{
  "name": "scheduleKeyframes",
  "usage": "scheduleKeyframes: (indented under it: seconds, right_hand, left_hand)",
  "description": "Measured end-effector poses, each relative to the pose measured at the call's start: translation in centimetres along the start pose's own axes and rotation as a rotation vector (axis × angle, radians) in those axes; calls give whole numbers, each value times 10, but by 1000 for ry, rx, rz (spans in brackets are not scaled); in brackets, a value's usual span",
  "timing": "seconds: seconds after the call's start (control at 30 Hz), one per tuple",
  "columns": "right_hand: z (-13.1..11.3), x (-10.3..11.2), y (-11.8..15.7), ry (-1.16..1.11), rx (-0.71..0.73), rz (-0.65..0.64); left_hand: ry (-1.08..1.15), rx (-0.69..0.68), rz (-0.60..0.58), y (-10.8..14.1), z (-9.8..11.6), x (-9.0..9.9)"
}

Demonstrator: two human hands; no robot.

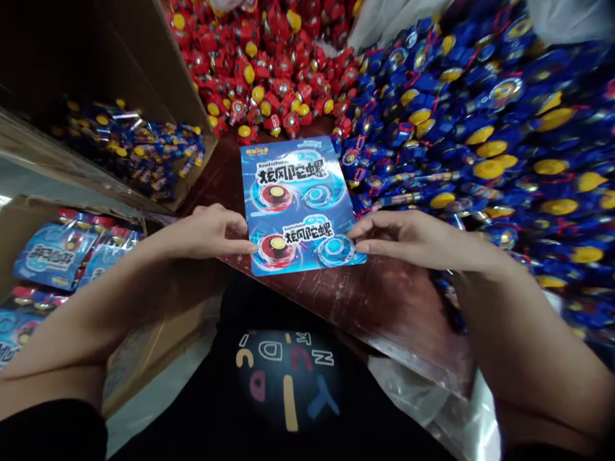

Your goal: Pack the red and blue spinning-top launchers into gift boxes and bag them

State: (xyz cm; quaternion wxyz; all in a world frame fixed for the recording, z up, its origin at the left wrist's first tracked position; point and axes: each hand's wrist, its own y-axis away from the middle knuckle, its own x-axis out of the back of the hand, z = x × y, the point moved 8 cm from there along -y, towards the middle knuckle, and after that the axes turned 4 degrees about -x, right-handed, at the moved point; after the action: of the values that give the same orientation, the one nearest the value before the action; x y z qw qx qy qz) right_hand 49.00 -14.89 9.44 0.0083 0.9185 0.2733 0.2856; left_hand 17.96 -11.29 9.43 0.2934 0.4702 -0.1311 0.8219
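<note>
A flat blue printed card [298, 208] with black lettering and pictures of spinning tops lies in front of me, over the edge of the dark red table. My left hand [216, 232] pinches its lower left edge between thumb and fingers. On the lower right edge, my right hand [401, 238] holds the card the same way. Beyond the card's top edge is a heap of red toys [278, 77] with yellow discs. Blue toys [451, 128] with yellow discs are piled close to its right side.
A cardboard box [158, 70] at the upper left holds small blue and yellow pieces. Lower left, another box [16, 214] contains packed blue cards with red toys. Clear plastic [432, 403] hangs below the dark red tabletop [384, 301].
</note>
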Motion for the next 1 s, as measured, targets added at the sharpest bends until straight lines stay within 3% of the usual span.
scheduleKeyframes:
  seconds: [0.03,0.07,0.13,0.2,0.33,0.4,0.47,0.57,0.77,0.9,1.0]
  right_hand:
    - [-1,-3,3,-4,11,-9]
    - [-3,2,3,-3,30,65]
    - [-8,26,-1,32,59,345]
    - [-8,42,-7,51,50,497]
    - [6,34,-26,-41,2,343]
    - [11,35,-28,75,19,409]
    - [14,34,-28,249,53,486]
    - [22,19,-32,434,102,484]
    - [39,-1,-30,737,79,651]
    - [68,-17,-38,714,37,556]
    - [81,-37,-41,601,-13,474]
  left_hand:
    - [99,1,-58,8,4,-7]
    - [211,-3,-50,12,9,-7]
    - [395,12,95,10,15,8]
    - [462,26,281,4,15,28]
    - [286,-56,577,-1,15,54]
    - [85,-112,675,2,16,55]
    - [-59,-142,663,3,15,45]
    - [-94,-143,533,3,5,18]
    - [-122,-53,595,5,-28,-23]
    - [-152,-17,545,10,-57,-63]
    - [-161,-59,534,16,-60,-73]
